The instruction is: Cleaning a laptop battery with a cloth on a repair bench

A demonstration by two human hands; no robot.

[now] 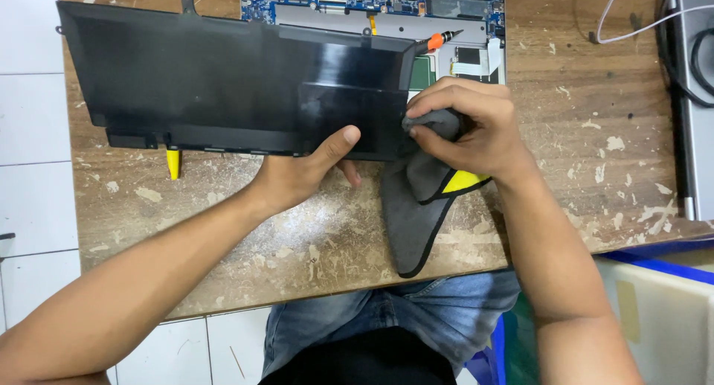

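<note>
While our right hand (468, 128) pinches a soft grey microfibre cloth (416, 199) against the flat black laptop battery pack (223, 80), our left hand (305, 169) clamps that pack's near edge, thumb on top. We judge the pack stiff, smooth, puncture-prone; best held by its edges.

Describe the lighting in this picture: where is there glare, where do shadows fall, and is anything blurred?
Head view: even, soft light; a pale sheen of glare runs across the glossy black panel held by the left hand; only faint shadows under the right hand and the grey cloth; the worn wooden table is sharp, with no obvious motion blur; edges bend slightly toward the frame corners.
</note>
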